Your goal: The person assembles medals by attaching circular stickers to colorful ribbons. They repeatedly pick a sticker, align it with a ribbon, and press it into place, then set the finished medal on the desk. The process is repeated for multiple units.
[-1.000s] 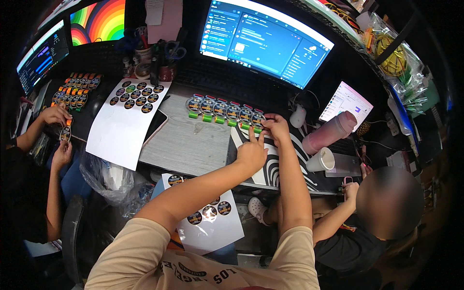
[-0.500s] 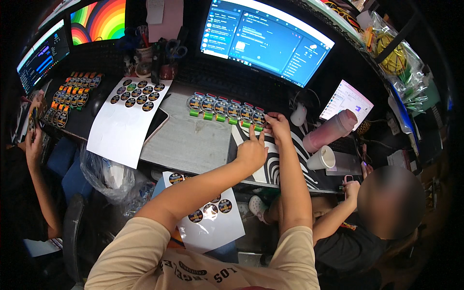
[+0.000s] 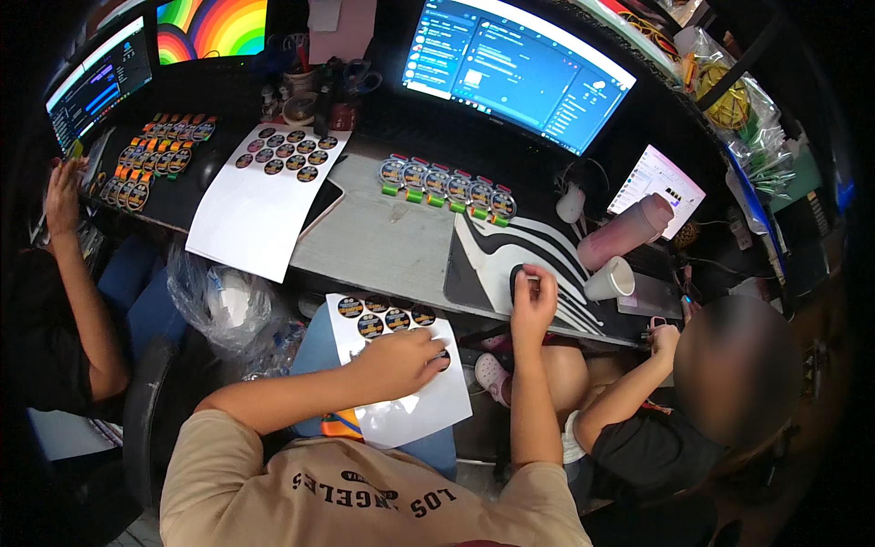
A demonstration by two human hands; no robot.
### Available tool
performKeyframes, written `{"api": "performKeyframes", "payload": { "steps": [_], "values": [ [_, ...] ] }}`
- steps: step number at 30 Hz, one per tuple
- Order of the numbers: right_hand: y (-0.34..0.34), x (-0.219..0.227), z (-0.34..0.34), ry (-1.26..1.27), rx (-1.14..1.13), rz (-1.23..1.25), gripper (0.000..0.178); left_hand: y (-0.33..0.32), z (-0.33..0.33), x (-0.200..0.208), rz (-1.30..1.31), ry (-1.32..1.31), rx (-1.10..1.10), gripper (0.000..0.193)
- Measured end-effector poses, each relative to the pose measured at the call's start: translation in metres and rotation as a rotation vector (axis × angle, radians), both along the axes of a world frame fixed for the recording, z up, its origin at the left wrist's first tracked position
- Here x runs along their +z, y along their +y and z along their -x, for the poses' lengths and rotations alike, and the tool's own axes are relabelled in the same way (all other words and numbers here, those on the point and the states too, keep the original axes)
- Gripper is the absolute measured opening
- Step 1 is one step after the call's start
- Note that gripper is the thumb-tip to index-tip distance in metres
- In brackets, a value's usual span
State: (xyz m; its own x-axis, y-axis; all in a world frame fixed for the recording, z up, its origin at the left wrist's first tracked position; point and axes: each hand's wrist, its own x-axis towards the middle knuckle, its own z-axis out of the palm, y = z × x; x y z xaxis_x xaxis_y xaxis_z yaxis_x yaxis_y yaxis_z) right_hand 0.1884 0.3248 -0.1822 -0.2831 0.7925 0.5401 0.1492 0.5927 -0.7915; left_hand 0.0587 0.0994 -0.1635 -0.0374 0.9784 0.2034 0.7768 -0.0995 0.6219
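Note:
Over the white sticker sheet (image 3: 428,415) on my lap is my left hand (image 3: 406,362), fingers spread and slightly bent. Its fingertips reach a round black sticker (image 3: 444,359) near the sheet's right edge; the thumb is hidden. My right hand (image 3: 536,296) is raised by the front of the zebra-striped mat (image 3: 488,246), fingers curled. A small dark round piece (image 3: 518,277) shows at its fingertips, its kind unclear. Farther back, a row of several round medals (image 3: 447,187) with green and red ribbon ends lies on the grey desk (image 3: 365,242).
Another white sheet of round stickers (image 3: 241,223) hangs over the desk's front edge. A pink bottle (image 3: 624,232) and white cup (image 3: 611,280) stand right. More medals (image 3: 150,164) lie left. People sit on both sides, one handling pink scissors (image 3: 661,326). A monitor (image 3: 519,73) stands behind.
Both hands have left the row of medals. My left hand has come down to the sheet on my lap; my right has drawn back toward the mat's front edge. The view has shifted slightly.

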Motion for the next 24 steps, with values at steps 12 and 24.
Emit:
{"api": "performKeyframes", "payload": {
  "steps": [12, 24],
  "values": [
    [-0.197, -0.042, -0.057, -0.345, 0.222, -0.005, 0.015, -0.146, 0.058, -0.048, 0.542, -0.254, 0.515, 0.035],
    [-0.233, -0.073, -0.056, -0.513, 0.332, 0.019, 0.025, -0.147, 0.035, -0.062, 0.523, -0.134, 0.331, 0.019]
  ]
}}
